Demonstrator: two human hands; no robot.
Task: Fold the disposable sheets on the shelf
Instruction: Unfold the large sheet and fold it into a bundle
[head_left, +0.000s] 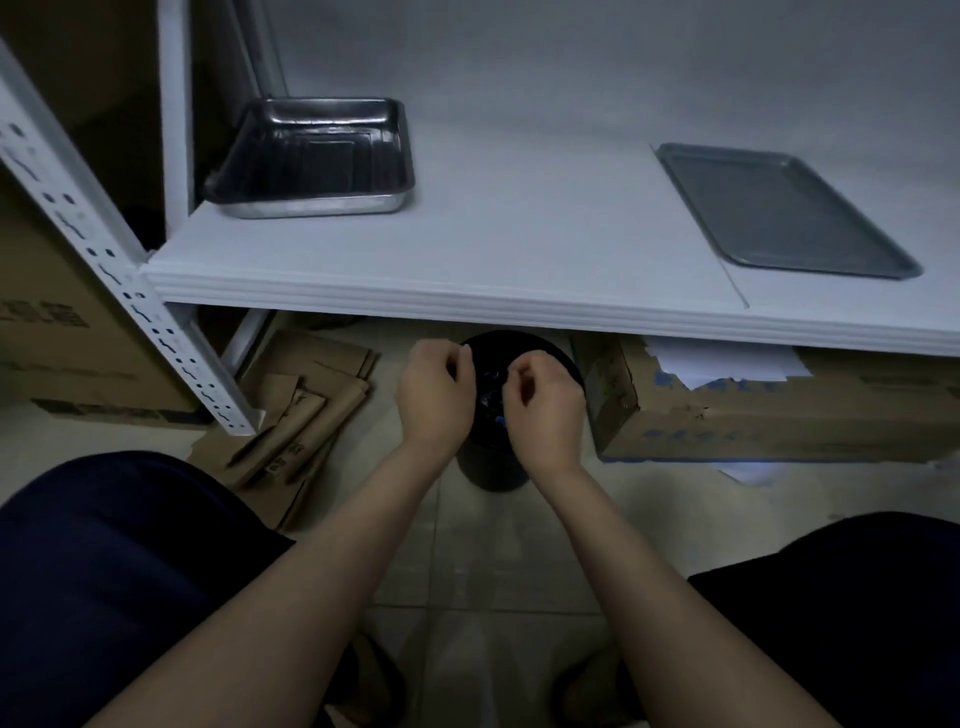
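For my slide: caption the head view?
Both hands hover over a black bin below the white shelf.

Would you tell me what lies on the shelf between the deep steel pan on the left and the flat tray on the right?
In the head view, nothing stands between the deep steel pan and the flat tray: only bare white shelf surface.

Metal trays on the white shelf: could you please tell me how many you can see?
2. A deep metal tray sits at the back left corner of the shelf, and a flat shallow tray lies toward the right side. Nothing appears to hide another, though the shelf runs past the frame's right edge.
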